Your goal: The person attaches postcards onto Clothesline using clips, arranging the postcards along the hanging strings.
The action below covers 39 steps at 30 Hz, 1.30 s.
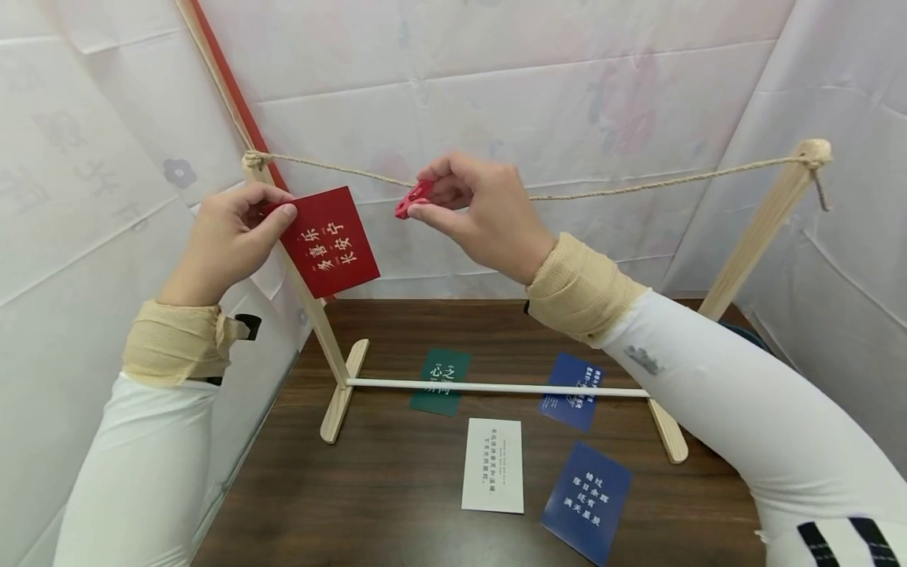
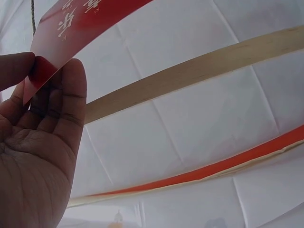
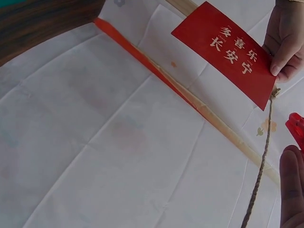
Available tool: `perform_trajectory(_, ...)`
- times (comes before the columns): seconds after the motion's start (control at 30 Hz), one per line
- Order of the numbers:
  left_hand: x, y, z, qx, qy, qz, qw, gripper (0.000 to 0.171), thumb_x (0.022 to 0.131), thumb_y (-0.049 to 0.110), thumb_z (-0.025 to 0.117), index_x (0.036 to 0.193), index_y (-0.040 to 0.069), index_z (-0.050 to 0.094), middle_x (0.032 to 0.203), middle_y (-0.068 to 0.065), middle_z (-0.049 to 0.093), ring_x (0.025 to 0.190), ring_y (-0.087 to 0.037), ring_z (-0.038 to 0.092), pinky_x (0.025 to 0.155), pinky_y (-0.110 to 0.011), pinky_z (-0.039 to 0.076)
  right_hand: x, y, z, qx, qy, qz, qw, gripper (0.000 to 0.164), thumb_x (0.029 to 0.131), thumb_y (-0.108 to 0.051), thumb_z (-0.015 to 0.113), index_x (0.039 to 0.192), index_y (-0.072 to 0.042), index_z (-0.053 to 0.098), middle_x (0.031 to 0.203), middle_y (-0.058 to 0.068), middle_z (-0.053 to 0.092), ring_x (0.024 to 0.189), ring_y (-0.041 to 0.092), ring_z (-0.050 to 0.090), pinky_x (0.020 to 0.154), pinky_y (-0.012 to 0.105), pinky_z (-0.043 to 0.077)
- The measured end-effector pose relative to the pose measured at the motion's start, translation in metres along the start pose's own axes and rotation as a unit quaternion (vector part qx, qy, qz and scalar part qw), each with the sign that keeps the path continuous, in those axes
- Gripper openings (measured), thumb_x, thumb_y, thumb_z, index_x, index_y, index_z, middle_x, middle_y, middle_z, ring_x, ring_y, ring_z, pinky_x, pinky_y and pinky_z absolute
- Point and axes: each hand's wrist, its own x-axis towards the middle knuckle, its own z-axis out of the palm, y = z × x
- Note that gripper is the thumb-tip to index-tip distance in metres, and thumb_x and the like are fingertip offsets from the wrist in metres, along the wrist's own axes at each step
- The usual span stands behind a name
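Note:
My left hand (image 1: 230, 240) pinches a red card (image 1: 333, 244) with pale characters by its upper left corner, between thumb and fingers. The card hangs tilted just below the left end of a twine line (image 1: 333, 167). In the left wrist view the thumb presses on the printed face of the red card (image 2: 71, 33). My right hand (image 1: 485, 209) pinches a small red clothespin (image 1: 414, 199) between thumb and fingers, close to the twine and to the right of the card. Part of the red clothespin (image 3: 297, 128) shows at the edge of the right wrist view.
The twine runs between two wooden posts (image 1: 758, 228) joined low down by a white rod (image 1: 496, 387). On the brown table (image 1: 383, 488) lie a green card (image 1: 439, 402), a white card (image 1: 492, 465) and two blue cards (image 1: 588, 500). White patterned cloth (image 1: 531, 102) surrounds the table.

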Motion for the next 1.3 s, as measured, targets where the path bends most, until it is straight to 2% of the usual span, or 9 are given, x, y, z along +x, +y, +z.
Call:
perform_trajectory(0.43, 0.004, 0.002, -0.009, -0.012, 0.01, 0.003, 0.9999, 0.019, 0.103, 0.003, 0.066, 0.114, -0.01, 0.075, 0.086, 0.034, 0.064, 0.073, 0.009, 0.061, 0.074, -0.004, 0.048, 0.021, -0.003, 0.002, 0.006, 0.018, 0.03, 0.999, 0.027, 0.096, -0.008, 0.084, 0.116, 0.006, 0.072, 0.11, 0.016, 0.081, 0.096, 0.022, 0.079, 0.091, 0.025, 0.062)
perform_trajectory(0.7, 0.004, 0.005, -0.014, -0.001, 0.013, -0.018, 0.9997, 0.021, 0.104, 0.007, 0.067, 0.115, -0.009, 0.074, 0.083, 0.034, 0.064, 0.072, 0.008, 0.06, 0.072, -0.005, 0.046, 0.034, -0.007, 0.003, 0.006, 0.022, 0.028, 0.999, 0.025, 0.095, -0.008, 0.085, 0.113, 0.005, 0.073, 0.109, 0.015, 0.081, 0.095, 0.019, 0.078, 0.09, 0.023, 0.061)
perform_trajectory(0.97, 0.006, 0.004, -0.016, -0.011, 0.012, -0.018, 0.9997, 0.021, 0.104, 0.006, 0.066, 0.116, -0.011, 0.072, 0.085, 0.035, 0.065, 0.074, 0.009, 0.062, 0.073, -0.004, 0.047, 0.047, -0.012, 0.007, 0.003, 0.006, 0.012, 1.0, 0.023, 0.097, -0.01, 0.084, 0.111, 0.004, 0.073, 0.106, 0.013, 0.083, 0.091, 0.016, 0.079, 0.083, 0.022, 0.06)
perform_trajectory(1.13, 0.005, 0.008, -0.017, -0.007, 0.017, -0.017, 0.9997, 0.021, 0.103, 0.008, 0.068, 0.115, -0.008, 0.074, 0.088, 0.031, 0.067, 0.073, 0.009, 0.064, 0.073, -0.004, 0.049, 0.05, -0.01, 0.01, 0.01, 0.007, 0.008, 1.0, 0.02, 0.096, -0.008, 0.084, 0.108, 0.005, 0.074, 0.104, 0.014, 0.083, 0.09, 0.016, 0.079, 0.08, 0.022, 0.059)
perform_trajectory(1.3, 0.004, 0.011, -0.017, 0.0, 0.02, -0.017, 0.9996, 0.023, 0.103, 0.012, 0.071, 0.116, -0.006, 0.076, 0.092, 0.023, 0.073, 0.072, 0.009, 0.065, 0.072, -0.005, 0.05, 0.054, -0.012, 0.015, 0.047, -0.003, 0.024, 0.999, 0.01, 0.099, -0.005, 0.08, 0.102, 0.002, 0.073, 0.105, 0.012, 0.084, 0.091, 0.017, 0.081, 0.084, 0.023, 0.061)
